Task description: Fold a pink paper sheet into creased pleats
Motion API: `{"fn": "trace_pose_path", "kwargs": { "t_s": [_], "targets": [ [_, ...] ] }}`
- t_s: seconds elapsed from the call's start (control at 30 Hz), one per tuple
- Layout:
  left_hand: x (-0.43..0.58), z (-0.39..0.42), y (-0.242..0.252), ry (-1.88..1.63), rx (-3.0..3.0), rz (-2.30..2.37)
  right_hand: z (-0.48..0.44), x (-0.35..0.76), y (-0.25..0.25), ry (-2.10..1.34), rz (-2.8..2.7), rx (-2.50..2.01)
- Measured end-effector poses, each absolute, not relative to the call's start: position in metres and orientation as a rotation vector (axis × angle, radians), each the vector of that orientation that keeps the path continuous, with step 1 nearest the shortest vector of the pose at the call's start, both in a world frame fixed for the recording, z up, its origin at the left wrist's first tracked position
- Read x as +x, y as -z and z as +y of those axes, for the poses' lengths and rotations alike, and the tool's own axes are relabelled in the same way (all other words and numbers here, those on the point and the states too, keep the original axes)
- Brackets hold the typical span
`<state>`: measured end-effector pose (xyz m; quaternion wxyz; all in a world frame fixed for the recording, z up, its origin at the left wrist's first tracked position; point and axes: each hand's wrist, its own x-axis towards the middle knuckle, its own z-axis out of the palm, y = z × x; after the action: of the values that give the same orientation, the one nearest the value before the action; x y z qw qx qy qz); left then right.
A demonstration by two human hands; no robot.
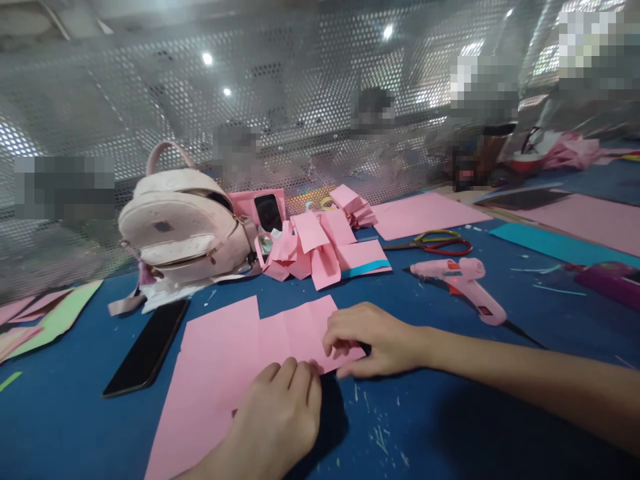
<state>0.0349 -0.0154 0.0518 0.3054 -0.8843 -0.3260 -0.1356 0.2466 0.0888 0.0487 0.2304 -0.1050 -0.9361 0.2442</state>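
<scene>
On the blue table lies a large pink paper sheet (210, 380). A creased pink paper strip (295, 330) lies over or against its right side; where the two meet is hard to make out. My left hand (285, 410) is closed at the near edge of the strip, its fingertips mostly hidden. At the strip's right end, my right hand (377, 343) curls its fingers over the paper with the thumb at the near edge. Beyond the hands sits a heap of folded pink paper pieces (313, 240). A pink glue gun (457, 273) lies to the right.
Behind the heap stand a pale backpack (180, 213) and a small phone (269, 213). A dark phone (147, 347) lies left of the sheet. Scissors (435, 243), a blue paper strip (565, 245) and a purple tool (607, 280) are to the right. A perforated metal screen (300, 80) rises behind.
</scene>
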Motion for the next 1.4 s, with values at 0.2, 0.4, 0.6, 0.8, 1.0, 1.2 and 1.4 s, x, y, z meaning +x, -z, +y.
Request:
{"fn": "trace_pose_path", "kwargs": {
  "t_s": [0.2,0.4,0.6,0.8,1.0,1.2,1.4],
  "targets": [
    [0.011,-0.025,-0.046,0.272,-2.404,-0.812,0.092,0.249,-0.051,-0.047,-2.774,0.076],
    [0.007,-0.025,-0.037,0.344,-2.537,-0.795,0.090,0.250,-0.051,0.069,-2.837,0.135],
    [0.007,-0.016,-0.039,0.536,-2.612,-0.707,0.093,0.250,-0.058,-0.242,-2.909,0.068],
    [0.006,-0.009,-0.032,0.633,-2.610,-0.704,0.099,0.242,-0.051,-0.674,-2.786,-0.079],
    [0.008,-0.004,-0.027,0.727,-2.566,-0.712,0.093,0.230,-0.042,-1.006,-2.636,-0.455],
    [0.009,-0.003,-0.022,0.730,-2.514,-0.769,0.081,0.223,-0.042,-0.878,-2.744,-0.731],
    [0.005,-0.006,-0.015,0.707,-2.532,-0.776,0.079,0.220,-0.041,-0.781,-2.819,-0.737]
  ]
}}
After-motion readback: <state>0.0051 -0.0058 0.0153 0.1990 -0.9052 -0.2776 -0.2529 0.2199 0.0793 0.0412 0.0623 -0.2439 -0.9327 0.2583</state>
